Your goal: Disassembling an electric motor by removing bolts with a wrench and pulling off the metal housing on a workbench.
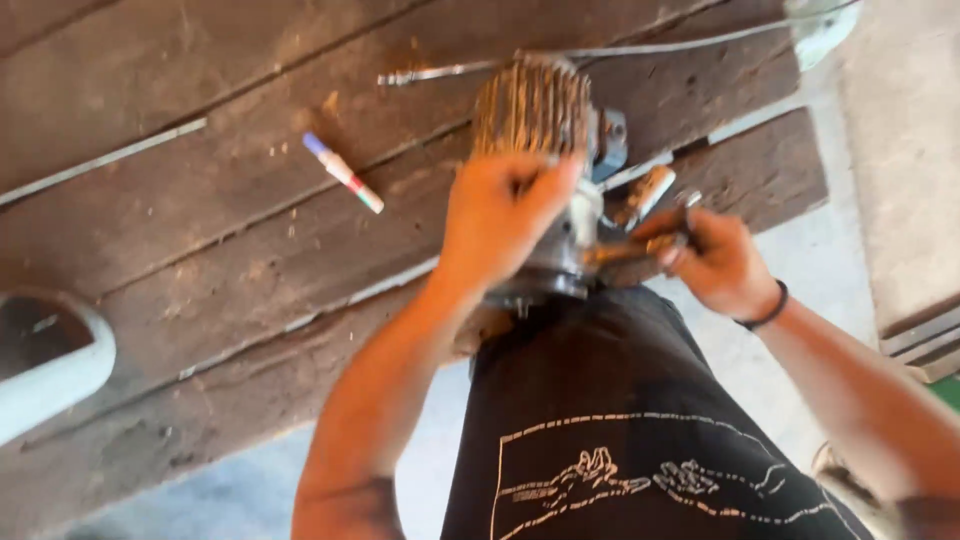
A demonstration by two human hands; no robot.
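Head cam, looking down at a wooden plank workbench [180, 230]. My left hand [500, 215] is on top of a small engine [555, 170], fingers curled and clamped over its metal body just below the rusty cooling fins [530, 105]. The engine sits on the bench's near edge, fins pointing away from me, its lower end just above my black printed shirt [600, 430].

My right hand [715, 260] is just right of the engine, fingers closed around a dark tool handle [640, 245]; the tool's tip meets the engine's side. Motion blur, so I cannot tell what kind of tool it is. Black band [765, 310] on the right wrist.

Around it:
- White marker pen with a blue cap [343, 172] lying on the planks, left of the engine, well apart from both hands.
- Thin metal rod [440, 72] lying on the bench beyond the fins, a thin cable [700, 40] running on from it toward the top right.
- Small rusty metal part [645, 190] lying on the bench just right of the engine, near my right hand.
- Pale pipe end [55, 370] at the left edge, near the bench front.
- Concrete floor [850, 260] past the right end of the bench.
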